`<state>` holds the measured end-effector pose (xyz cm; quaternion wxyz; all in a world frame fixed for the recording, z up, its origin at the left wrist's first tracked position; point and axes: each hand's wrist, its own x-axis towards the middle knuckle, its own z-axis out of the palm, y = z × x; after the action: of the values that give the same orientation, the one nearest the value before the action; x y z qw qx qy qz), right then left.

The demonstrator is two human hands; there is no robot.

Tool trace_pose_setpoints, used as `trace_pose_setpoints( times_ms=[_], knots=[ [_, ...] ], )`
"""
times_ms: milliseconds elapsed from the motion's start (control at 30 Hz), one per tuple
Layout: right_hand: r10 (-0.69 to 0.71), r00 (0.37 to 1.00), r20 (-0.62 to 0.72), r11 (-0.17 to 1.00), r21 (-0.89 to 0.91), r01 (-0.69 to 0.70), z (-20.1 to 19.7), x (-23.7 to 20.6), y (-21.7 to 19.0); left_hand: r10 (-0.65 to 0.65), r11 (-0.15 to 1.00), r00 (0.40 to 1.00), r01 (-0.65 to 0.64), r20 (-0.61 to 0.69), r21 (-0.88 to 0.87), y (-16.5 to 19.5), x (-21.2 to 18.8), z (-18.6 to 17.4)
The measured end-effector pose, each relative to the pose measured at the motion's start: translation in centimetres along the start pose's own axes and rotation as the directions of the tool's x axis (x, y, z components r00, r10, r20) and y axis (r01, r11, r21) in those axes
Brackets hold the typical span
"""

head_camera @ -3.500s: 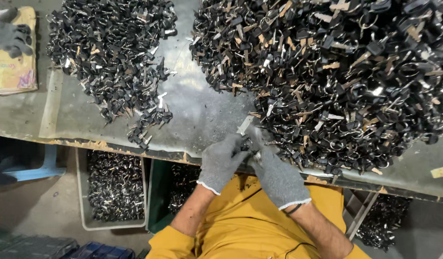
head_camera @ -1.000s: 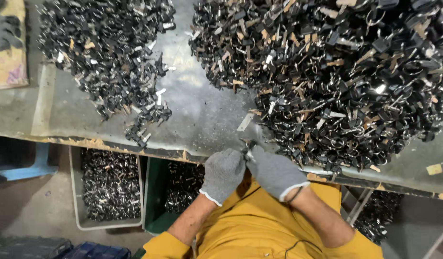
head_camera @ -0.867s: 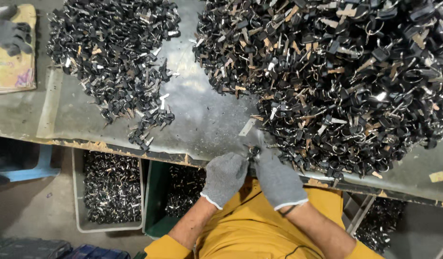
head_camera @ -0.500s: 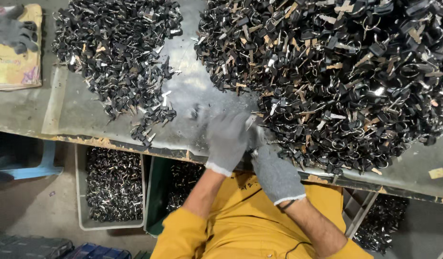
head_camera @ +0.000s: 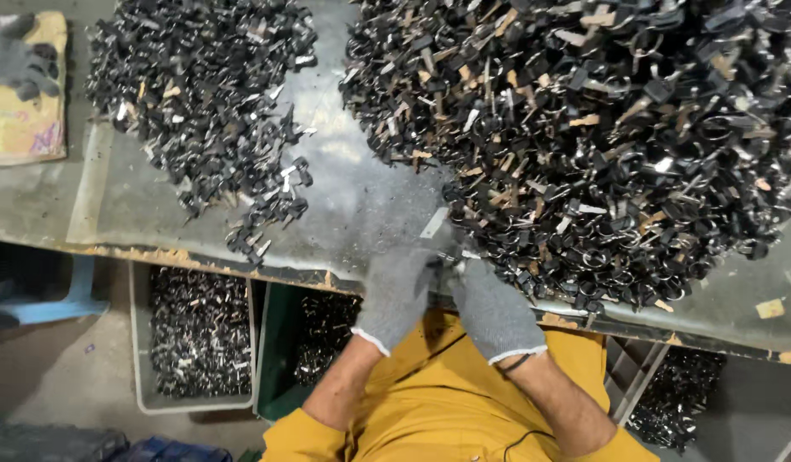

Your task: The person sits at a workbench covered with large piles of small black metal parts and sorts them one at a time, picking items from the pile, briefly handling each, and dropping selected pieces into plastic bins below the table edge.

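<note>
1. Because both gloved hands meet right at the front edge of the surface (head_camera: pixel 156 214), the small metal part (head_camera: pixel 447 255) pinched between them could fall past the edge if the grip loosens. The left hand (head_camera: pixel 395 295) and right hand (head_camera: pixel 490 308) both have their fingers curled in narrow around it; the part sits at the fingertips and is mostly hidden, so its shape cannot be told.

2. Since the big pile of dark clips (head_camera: pixel 601 137) begins just beyond and to the right of the fingers, a sideways nudge of the right hand could drag loose pieces off the rim.

3. If the part springs out of the fingers, it could land in the large pile or in the smaller heap (head_camera: pixel 199 111) well to the left of the fingers, and would be hard to find again among like pieces.

4. Should it drop straight down, it may miss the grey bin (head_camera: pixel 199 334) and the green bin (head_camera: pixel 280 342) below and to the left of the fingers, and land in the yellow lap instead.

5. Thin metal edges could snag the knit gloves.
</note>
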<state>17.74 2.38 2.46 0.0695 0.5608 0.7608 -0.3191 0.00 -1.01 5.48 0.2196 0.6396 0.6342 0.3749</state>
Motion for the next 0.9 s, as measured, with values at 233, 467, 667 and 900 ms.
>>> trace_pose_setpoints(
  times_ms=[233,467,667,900],
  knots=[
    [-0.170,0.985,0.020,0.985,-0.001,0.170,-2.8,-0.4,-2.2,-0.118,0.983,0.992,0.110,0.041,0.147,-2.0,-0.2,-0.6],
    [0.011,0.998,0.069,1.000,-0.015,-0.010,-2.7,0.6,-4.3,0.029,0.990,1.000,-0.030,0.011,0.136,-2.2,-1.3,0.1],
    [-0.178,0.983,0.050,0.982,-0.057,0.181,-3.5,0.1,-3.3,-0.112,0.982,0.993,0.105,0.036,0.156,-2.6,-1.7,0.1],
    [-0.136,0.991,0.014,0.977,-0.164,0.137,-1.3,0.8,-3.7,0.009,0.980,0.996,-0.025,0.085,0.196,-3.6,-1.4,0.4]
  ],
)
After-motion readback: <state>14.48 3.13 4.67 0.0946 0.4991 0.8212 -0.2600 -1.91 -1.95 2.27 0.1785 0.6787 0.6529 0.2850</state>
